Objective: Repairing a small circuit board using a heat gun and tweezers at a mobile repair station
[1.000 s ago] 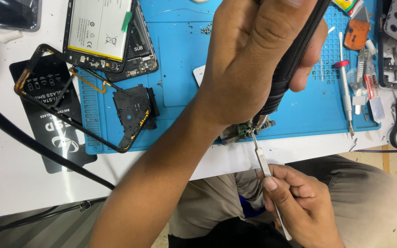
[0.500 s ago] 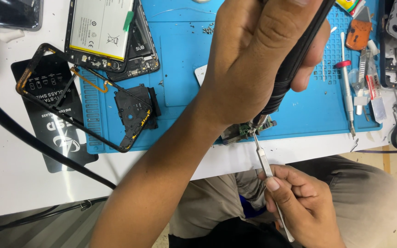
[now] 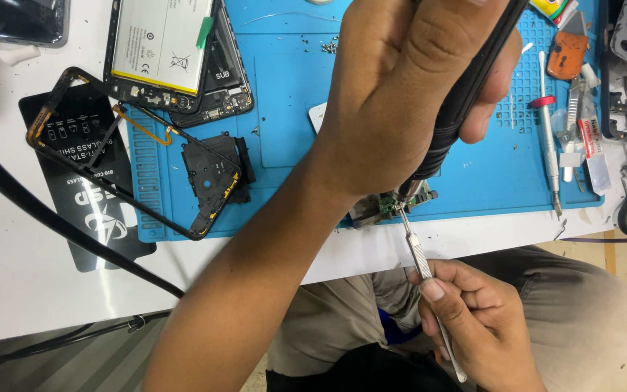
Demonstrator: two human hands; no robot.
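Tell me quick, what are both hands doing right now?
Left hand: closed around a black soldering iron, tip at a small green circuit board.
Right hand: closed on metal tweezers, tips at the same board.

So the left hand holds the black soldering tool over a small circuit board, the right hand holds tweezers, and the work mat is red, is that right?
Not quite: the work mat is blue, not red, as the head view shows. The rest stands: the left hand holds the black soldering tool over the small circuit board, and the right hand holds the tweezers.
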